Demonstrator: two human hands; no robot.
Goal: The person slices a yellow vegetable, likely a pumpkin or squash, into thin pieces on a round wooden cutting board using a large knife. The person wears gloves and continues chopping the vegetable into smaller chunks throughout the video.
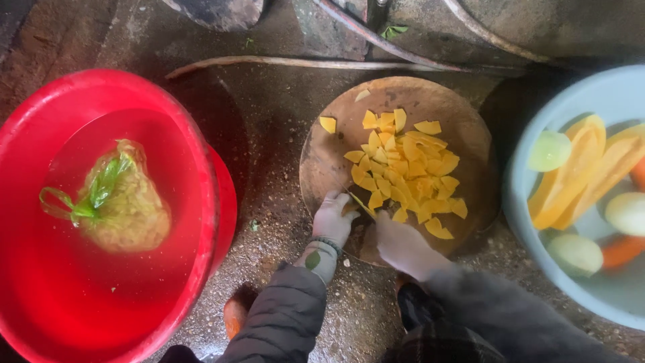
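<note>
- On the near edge of the round wooden chopping board (463,134), my left hand (334,218) rests with its fingers curled down onto a thin yellow slice (363,204), pinning it to the wood.
- Just right of that, at the same near edge, my right hand (398,243) blurs; I cannot tell whether its fingers are closed or what they grip.
- Across the middle of the board lies a heap of flat yellow cut pieces (410,168), with a few strays toward its far rim.
- Left of the board, well apart, stands a red basin (195,154) of water with a green-tied plastic bag (121,198) sunk in it.
- Right of the board, a pale blue basin (517,181) holds long orange wedges (578,168), pale round vegetables and carrots.
</note>
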